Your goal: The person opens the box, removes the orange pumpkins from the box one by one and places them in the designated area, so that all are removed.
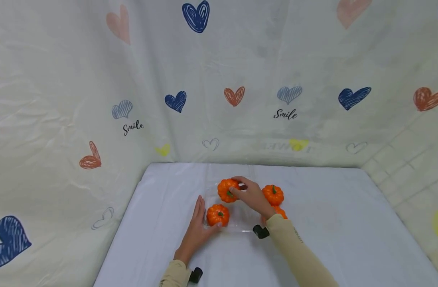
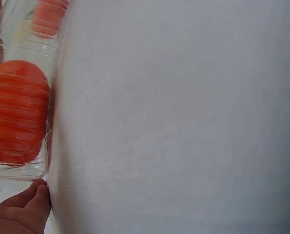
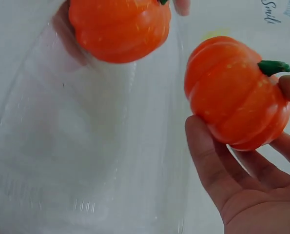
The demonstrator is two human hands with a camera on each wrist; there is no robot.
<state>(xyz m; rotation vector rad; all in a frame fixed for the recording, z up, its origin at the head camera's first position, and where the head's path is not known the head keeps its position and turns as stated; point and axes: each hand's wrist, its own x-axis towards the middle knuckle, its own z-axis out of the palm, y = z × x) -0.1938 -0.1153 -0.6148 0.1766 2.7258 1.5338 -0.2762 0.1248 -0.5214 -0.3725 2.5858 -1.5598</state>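
Pumpkin [image 1: 225, 192], gripped by the right hand [image 1: 254, 196] near the far end of the clear tray [image 1: 240, 220] (left hand [image 1: 197, 234] alongside, fingers straight), looks light, stiff and slightly slick, best held round its ribbed sides.

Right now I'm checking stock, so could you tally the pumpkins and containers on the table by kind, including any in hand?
Orange pumpkins: 4 visible, one partly hidden
Clear plastic container: 1
Total: 5
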